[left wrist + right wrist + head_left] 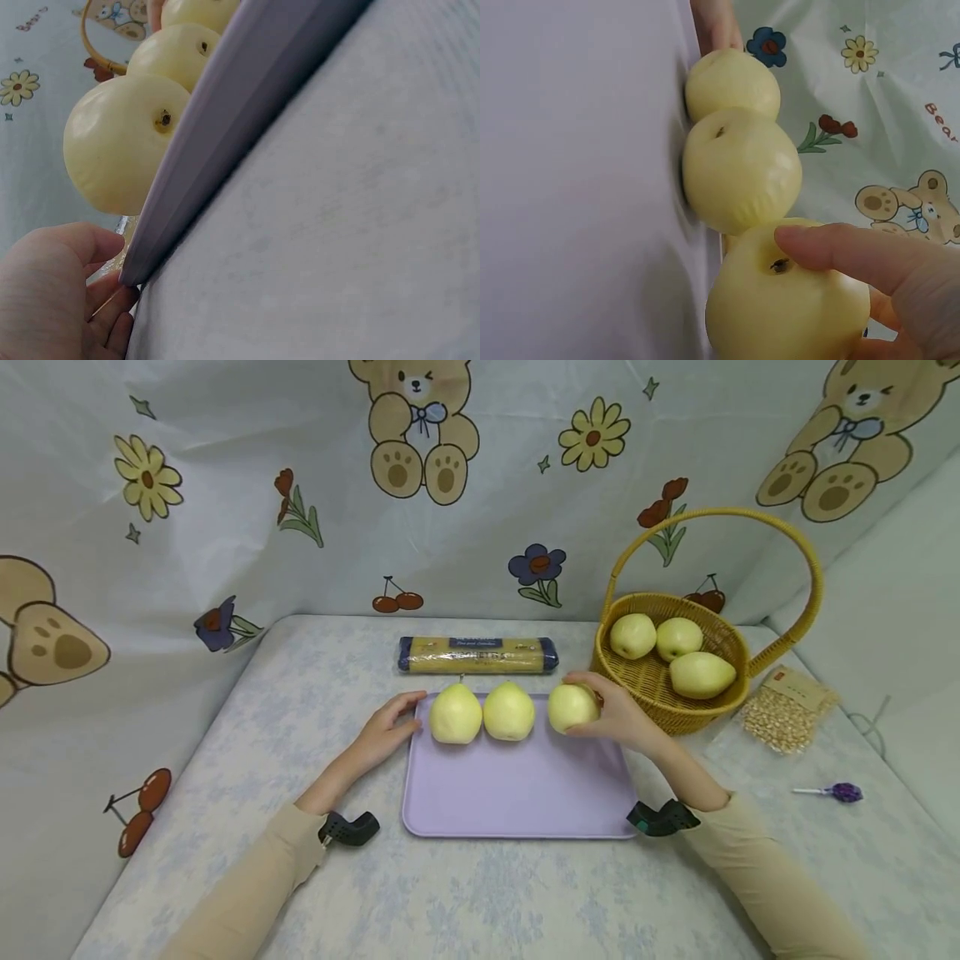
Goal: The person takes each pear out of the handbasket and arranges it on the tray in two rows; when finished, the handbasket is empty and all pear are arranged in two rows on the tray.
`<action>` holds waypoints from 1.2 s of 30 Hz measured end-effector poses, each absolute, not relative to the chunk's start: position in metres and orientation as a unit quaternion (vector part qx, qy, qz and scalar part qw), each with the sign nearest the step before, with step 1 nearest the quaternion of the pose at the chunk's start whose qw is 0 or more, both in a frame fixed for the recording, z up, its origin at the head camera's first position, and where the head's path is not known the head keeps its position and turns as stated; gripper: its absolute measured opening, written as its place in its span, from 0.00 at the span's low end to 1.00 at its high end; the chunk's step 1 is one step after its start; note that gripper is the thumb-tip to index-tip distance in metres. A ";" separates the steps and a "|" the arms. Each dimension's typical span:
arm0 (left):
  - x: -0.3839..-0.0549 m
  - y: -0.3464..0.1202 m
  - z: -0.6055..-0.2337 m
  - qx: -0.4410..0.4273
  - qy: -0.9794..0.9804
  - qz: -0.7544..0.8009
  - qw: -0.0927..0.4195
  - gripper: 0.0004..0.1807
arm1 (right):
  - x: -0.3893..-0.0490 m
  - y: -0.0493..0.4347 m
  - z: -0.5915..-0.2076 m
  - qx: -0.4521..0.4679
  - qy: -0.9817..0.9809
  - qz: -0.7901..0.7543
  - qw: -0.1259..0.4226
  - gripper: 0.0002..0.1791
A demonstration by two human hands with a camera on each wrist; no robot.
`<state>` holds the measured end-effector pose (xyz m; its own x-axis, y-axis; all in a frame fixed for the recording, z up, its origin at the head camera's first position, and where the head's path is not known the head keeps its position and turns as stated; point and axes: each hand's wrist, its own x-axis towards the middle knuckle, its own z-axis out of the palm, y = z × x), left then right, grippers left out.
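Note:
My right hand (618, 714) holds a pale yellow pear (572, 707) over the back right part of a lilac tray (517, 793). In the right wrist view, the thumb lies on top of this pear (780, 315), beside its dark dimple. Two more pears stand side by side along the tray's back edge, the left pear (455, 714) with a stem and the middle pear (509, 712). At the tray's back left corner is my left hand (382, 731). The left wrist view shows its thumb above the tray's rim (202, 127) and its other fingers below, gripping the corner.
A wicker basket (678, 720) with a tall handle and three pears inside stands at the back right. Behind the tray lies a long yellow-and-blue package (480, 656). A bag of pale kernels (783, 718) and a purple lollipop (845, 792) lie farther right.

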<state>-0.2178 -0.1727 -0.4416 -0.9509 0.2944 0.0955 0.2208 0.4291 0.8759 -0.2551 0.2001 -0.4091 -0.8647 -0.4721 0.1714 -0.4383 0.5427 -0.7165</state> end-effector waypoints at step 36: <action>-0.216 -0.172 -0.440 0.160 0.841 0.516 0.036 0.26 | -0.248 0.193 -0.404 -0.272 0.879 -0.391 0.024 0.34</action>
<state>-0.2163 -0.1720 -0.4404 -0.9463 0.3061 0.1038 0.2313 0.4169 0.8790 -0.2479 0.1932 -0.4036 -0.8511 -0.4967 0.1700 -0.4588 0.5463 -0.7007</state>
